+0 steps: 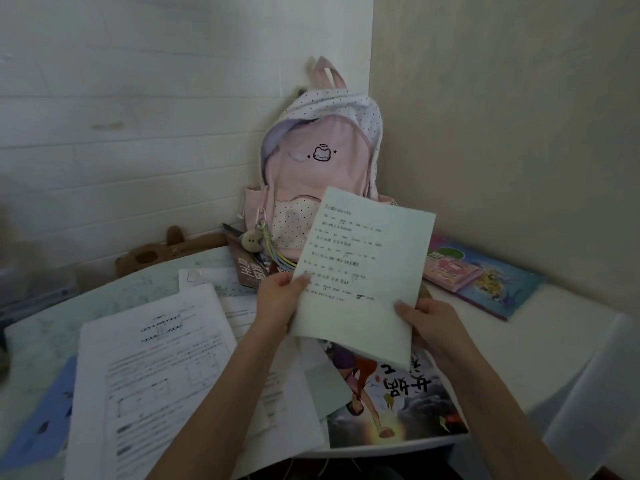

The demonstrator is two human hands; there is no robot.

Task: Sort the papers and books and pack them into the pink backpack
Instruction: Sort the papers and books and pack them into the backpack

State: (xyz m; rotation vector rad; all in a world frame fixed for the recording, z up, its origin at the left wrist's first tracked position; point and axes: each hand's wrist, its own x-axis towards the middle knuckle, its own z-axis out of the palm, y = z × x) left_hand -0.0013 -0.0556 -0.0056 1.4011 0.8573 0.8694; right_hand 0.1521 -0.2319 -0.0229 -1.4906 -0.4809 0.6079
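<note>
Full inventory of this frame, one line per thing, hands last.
backpack: 1, pink with dotted white, upright in the corner, main zip open
charm: 1, beige, hanging off backpack front
held sheet: 1, pale, handwritten, raised in front of backpack
printed papers: several, white, spread on table left
comic book: 1, colourful, under held sheet
brown book: 1, at backpack base
bright books: 2 stacked, pink on blue, right
plush: 1, brown, back left
table: 1, white
left hand: grip on sheet's left edge
right hand: grip on sheet's bottom right
</note>
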